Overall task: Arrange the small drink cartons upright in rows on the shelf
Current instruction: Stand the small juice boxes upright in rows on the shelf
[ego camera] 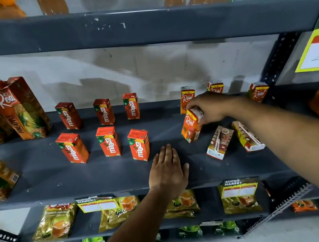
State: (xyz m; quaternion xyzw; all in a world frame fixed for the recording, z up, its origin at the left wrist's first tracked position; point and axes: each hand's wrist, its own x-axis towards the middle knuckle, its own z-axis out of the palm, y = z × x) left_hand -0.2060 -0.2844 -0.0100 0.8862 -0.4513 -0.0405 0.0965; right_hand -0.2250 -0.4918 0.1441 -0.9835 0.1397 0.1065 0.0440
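while left hand point(167, 168) rests flat, right hand point(209, 108) grips tilted carton point(190, 126).

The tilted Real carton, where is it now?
In the head view, the tilted Real carton is right of centre on the grey shelf, gripped by the right hand, right of the front Maaza carton.

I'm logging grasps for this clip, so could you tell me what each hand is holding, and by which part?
The right hand grips a tilted small Real carton by its top end. The left hand holds nothing, lying flat on the shelf.
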